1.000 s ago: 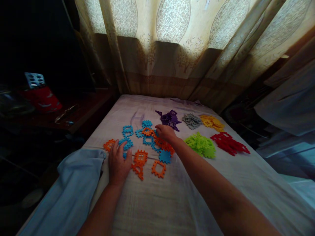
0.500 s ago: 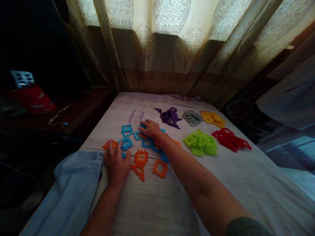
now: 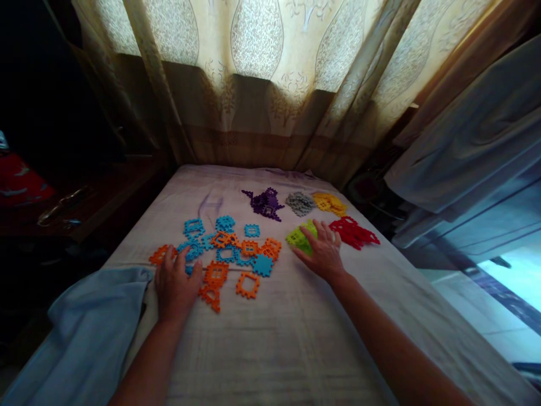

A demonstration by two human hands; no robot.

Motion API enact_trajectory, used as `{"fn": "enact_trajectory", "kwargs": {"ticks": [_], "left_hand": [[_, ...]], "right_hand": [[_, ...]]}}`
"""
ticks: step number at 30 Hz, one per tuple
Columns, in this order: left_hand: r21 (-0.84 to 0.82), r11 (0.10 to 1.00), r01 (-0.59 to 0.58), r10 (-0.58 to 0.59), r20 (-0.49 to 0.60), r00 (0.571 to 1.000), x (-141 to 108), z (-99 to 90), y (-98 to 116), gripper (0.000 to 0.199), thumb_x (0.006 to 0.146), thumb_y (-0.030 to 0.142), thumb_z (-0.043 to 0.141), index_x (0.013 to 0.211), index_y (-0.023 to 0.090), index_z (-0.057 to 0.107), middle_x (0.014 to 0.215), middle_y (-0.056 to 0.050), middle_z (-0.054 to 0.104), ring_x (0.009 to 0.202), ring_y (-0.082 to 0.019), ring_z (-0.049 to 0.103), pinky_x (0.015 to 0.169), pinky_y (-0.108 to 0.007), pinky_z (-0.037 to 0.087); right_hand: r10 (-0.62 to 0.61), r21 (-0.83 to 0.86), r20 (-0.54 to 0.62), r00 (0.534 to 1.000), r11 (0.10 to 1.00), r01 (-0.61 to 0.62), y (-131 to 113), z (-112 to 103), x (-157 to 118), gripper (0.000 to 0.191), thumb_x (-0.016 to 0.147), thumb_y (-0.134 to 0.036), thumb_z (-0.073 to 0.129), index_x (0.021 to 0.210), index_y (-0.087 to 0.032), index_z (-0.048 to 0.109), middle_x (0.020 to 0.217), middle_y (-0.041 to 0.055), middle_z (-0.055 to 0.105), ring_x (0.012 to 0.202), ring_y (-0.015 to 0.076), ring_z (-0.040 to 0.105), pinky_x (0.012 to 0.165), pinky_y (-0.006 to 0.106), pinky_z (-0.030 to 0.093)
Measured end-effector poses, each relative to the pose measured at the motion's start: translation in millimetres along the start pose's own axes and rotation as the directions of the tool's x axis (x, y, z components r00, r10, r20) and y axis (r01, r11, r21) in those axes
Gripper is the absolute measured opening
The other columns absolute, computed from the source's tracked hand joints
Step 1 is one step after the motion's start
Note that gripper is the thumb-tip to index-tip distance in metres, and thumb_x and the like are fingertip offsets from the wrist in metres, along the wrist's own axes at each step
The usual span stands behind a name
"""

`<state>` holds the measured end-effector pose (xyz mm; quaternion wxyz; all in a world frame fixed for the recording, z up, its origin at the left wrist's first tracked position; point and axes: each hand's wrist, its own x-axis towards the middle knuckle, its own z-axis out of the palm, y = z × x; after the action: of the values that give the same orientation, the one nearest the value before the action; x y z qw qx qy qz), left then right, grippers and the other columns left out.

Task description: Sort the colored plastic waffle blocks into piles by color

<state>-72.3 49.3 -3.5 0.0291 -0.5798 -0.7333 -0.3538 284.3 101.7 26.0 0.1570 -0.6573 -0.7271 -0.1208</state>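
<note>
Orange pieces (image 3: 216, 273) and blue pieces (image 3: 262, 265) with notched edges lie mixed together on the sheet. My left hand (image 3: 176, 285) rests at their left side, fingers spread, its fingertips over orange and blue pieces. Over the lime green pile (image 3: 301, 237) is my right hand (image 3: 324, 248), its fingers apart and covering the pile's right part. No piece shows held in either hand. Just right of my right hand lies a red pile (image 3: 353, 232). Farther back are a purple pile (image 3: 266, 203), a grey pile (image 3: 300, 203) and a yellow pile (image 3: 329, 203).
The pieces lie on a bed with a pale sheet (image 3: 270, 338). A light blue cloth (image 3: 93, 321) covers its left edge. Patterned curtains (image 3: 253, 113) hang behind. On the left stands a dark table (image 3: 84, 208) with a red container (image 3: 21, 183).
My right hand has moved right, from the blue and orange pieces to the lime green pile. My left hand stays by the same pieces. The view has turned to the right.
</note>
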Motion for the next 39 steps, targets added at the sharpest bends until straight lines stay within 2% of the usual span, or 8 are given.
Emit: {"fn": "enact_trajectory", "kwargs": {"ticks": [5,13,19,22,26,30,34,39], "left_hand": [[0.020,1.000,0.004,-0.004,0.010,1.000,-0.1,-0.6,1.3,0.045,0.089,0.039,0.049,0.125,0.015,0.062,0.146,-0.022,0.045,0.133,-0.039,0.046,0.109,-0.057,0.037],[-0.045,0.999,0.004,-0.003,0.011,1.000,1.0,2.4,-4.5,0.045,0.089,0.040,0.050,0.126,0.016,0.062,0.148,-0.019,0.043,0.137,-0.035,0.044,0.111,-0.050,0.039],[-0.064,0.998,-0.004,0.002,-0.030,1.000,1.5,2.4,-2.1,0.044,0.089,0.037,0.051,0.125,0.015,0.062,0.147,-0.021,0.043,0.137,-0.035,0.043,0.113,-0.051,0.036],[-0.022,1.000,0.007,-0.009,-0.055,0.998,1.5,1.5,-0.9,0.044,0.089,0.037,0.052,0.125,0.014,0.061,0.149,-0.023,0.040,0.141,-0.038,0.037,0.114,-0.058,0.030],[0.023,0.999,0.046,-0.046,-0.025,0.999,-0.5,1.3,1.0,0.045,0.089,0.038,0.053,0.128,0.015,0.059,0.151,-0.023,0.039,0.143,-0.037,0.034,0.114,-0.060,0.027],[0.026,1.000,0.017,-0.018,0.008,1.000,-1.5,1.9,1.9,0.047,0.091,0.040,0.049,0.129,0.013,0.059,0.147,-0.023,0.044,0.140,-0.036,0.039,0.114,-0.057,0.030],[0.003,1.000,-0.023,0.023,0.017,1.000,-0.3,4.1,-0.9,0.047,0.092,0.041,0.046,0.128,0.013,0.059,0.142,-0.021,0.051,0.135,-0.034,0.045,0.112,-0.052,0.035],[-0.051,0.999,-0.017,0.017,0.003,1.000,1.4,5.8,-4.8,0.044,0.091,0.037,0.046,0.129,0.016,0.057,0.138,-0.018,0.054,0.132,-0.030,0.048,0.112,-0.049,0.037]], "right_hand": [[0.076,0.017,0.124,0.989,0.997,-0.079,22.7,19.0,-4.0,0.071,0.081,-0.061,0.060,0.144,-0.029,0.048,0.158,0.0163,0.032,0.142,0.0378,0.032,0.107,0.059,0.032],[0.181,0.046,0.068,0.981,0.982,-0.184,13.4,38.2,31.5,0.068,0.084,-0.058,0.056,0.145,-0.028,0.046,0.153,0.0166,0.040,0.138,0.0368,0.037,0.104,0.059,0.034],[0.208,0.097,-0.076,0.975,0.975,-0.201,0.6,30.1,24.3,0.068,0.088,-0.054,0.051,0.149,-0.024,0.039,0.155,0.0203,0.034,0.139,0.0397,0.033,0.107,0.066,0.023],[0.052,0.165,-0.127,0.991,0.986,-0.030,-30.6,21.0,23.6,0.055,0.091,-0.042,0.048,0.144,-0.026,0.047,0.155,0.0151,0.036,0.143,0.0361,0.028,0.113,0.060,0.019],[-0.238,0.300,0.032,0.971,0.929,0.218,-98.5,14.6,50.4,0.047,0.093,-0.041,0.048,0.136,-0.022,0.057,0.152,0.0132,0.043,0.142,0.0285,0.034,0.116,0.046,0.024],[-0.241,0.356,0.242,0.940,0.923,0.145,-165.5,19.9,94.3,0.060,0.093,-0.054,0.048,0.147,-0.027,0.044,0.157,0.0131,0.037,0.143,0.0282,0.033,0.114,0.050,0.029],[-0.214,0.370,0.406,0.889,0.927,0.054,-208.8,28.7,118.8,0.069,0.092,-0.067,0.042,0.151,-0.033,0.037,0.159,0.0126,0.032,0.143,0.0342,0.032,0.111,0.062,0.029],[-0.388,0.403,0.403,0.829,0.888,0.220,-243.5,32.5,118.5,0.068,0.090,-0.070,0.041,0.149,-0.038,0.039,0.161,0.0097,0.029,0.146,0.0369,0.026,0.111,0.071,0.020]]}}
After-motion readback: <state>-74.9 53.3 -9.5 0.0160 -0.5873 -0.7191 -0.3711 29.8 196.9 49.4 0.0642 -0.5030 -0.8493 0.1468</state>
